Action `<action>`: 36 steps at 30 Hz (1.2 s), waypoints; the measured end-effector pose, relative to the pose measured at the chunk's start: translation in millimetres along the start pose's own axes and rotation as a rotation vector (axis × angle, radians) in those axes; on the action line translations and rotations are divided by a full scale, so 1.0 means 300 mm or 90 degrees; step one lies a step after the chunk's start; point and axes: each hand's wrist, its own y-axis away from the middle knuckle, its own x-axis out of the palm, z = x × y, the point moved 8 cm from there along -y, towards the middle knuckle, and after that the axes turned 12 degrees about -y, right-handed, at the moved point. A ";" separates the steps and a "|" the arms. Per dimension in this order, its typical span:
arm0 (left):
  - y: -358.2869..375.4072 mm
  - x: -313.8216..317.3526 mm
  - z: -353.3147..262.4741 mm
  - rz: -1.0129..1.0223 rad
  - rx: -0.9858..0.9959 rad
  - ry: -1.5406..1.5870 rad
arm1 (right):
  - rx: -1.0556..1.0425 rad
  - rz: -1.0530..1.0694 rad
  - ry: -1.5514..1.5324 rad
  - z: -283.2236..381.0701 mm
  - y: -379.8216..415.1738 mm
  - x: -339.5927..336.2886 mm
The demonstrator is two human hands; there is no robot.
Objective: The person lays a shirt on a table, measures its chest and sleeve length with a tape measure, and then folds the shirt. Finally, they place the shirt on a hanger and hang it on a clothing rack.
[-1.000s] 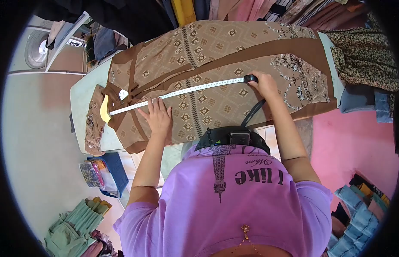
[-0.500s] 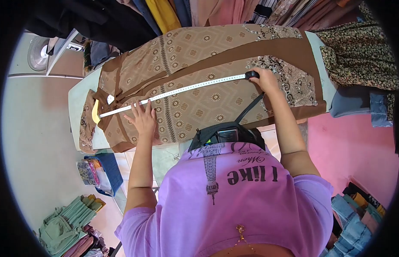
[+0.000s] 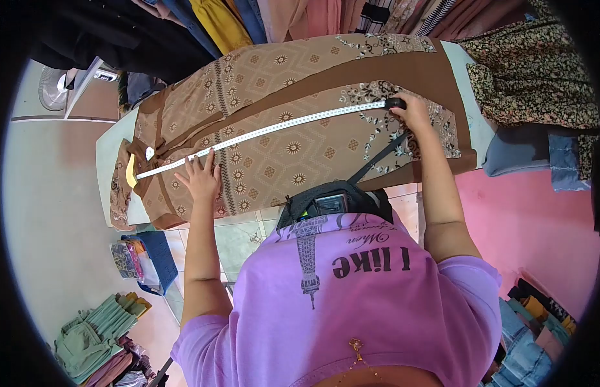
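Crosswise before me, the pale surface (image 3: 483, 138) carries a long brown patterned garment (image 3: 313, 87), its narrower, gathered end to my left and its broad brown-bordered end to my right. The garment's long axis runs side to side across my front, and both of my hands reach over its near edge. On top of it, the white measuring tape (image 3: 280, 125) stretches lengthwise, slanting away from me as it goes right and bowing slightly. My left grip (image 3: 202, 182) is spread wide and holds nothing, its fingertips down at the near side of the tape, closer to the gathered end. My right grip (image 3: 414, 113) is closed on the black tape case (image 3: 394, 103), thumb and fingers pinching it over the floral patch. From that case the tape runs left, past my left fingertips; the other way, the broad brown end lies just beyond my right hand, which is much the nearer of the two, and the case sits short of that edge. At the far left, the tape's free end lies just beside a curved yellow piece (image 3: 131, 171), and near it a small white patch (image 3: 149, 153) shows at the gathers.
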 end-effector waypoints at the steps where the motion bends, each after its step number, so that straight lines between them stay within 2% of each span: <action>1: 0.002 0.005 0.000 0.021 -0.012 0.004 | 0.000 -0.018 -0.024 -0.030 -0.005 -0.028; 3: 0.005 0.015 -0.010 0.025 -0.015 0.004 | 0.011 -0.028 -0.038 -0.068 0.000 -0.081; 5: 0.007 0.027 -0.015 0.024 -0.027 0.011 | 0.134 0.006 -0.084 -0.101 0.021 -0.130; 6: 0.009 0.032 -0.018 0.035 -0.032 0.012 | 0.136 0.005 -0.083 -0.104 0.025 -0.153; 9: 0.010 0.041 -0.019 0.063 -0.054 0.042 | 0.046 -0.074 0.109 -0.084 0.030 -0.243; 13: -0.001 0.055 -0.024 0.100 -0.069 0.046 | 0.056 -0.085 0.115 -0.250 -0.006 -0.330; 14: -0.001 0.058 -0.025 0.110 -0.071 0.047 | -0.007 -0.110 0.121 -0.286 -0.013 -0.355; 15: -0.002 0.058 -0.027 0.108 -0.071 0.049 | -0.007 -0.112 0.122 -0.298 -0.013 -0.379; 17: 0.000 0.067 -0.025 0.126 -0.078 0.048 | 0.106 -0.092 0.104 -0.368 -0.012 -0.418; 25: 0.007 0.065 -0.029 0.152 -0.091 0.056 | 0.122 -0.111 0.160 -0.480 -0.022 -0.573; 27: 0.009 0.065 -0.029 0.163 -0.093 0.058 | 0.181 -0.088 0.134 -0.553 -0.028 -0.600; 29: 0.007 0.073 -0.026 0.169 -0.087 0.046 | 0.139 -0.089 0.122 -0.624 -0.059 -0.623; 33: 0.009 0.056 -0.031 0.177 -0.083 0.044 | 0.146 -0.079 0.121 -0.617 -0.058 -0.657; 35: 0.005 0.060 -0.032 0.178 -0.084 0.051 | 0.195 -0.070 0.055 -0.619 -0.050 -0.666; 36: 0.005 0.064 -0.031 0.181 -0.084 0.051 | 0.175 -0.067 0.046 -0.640 -0.063 -0.664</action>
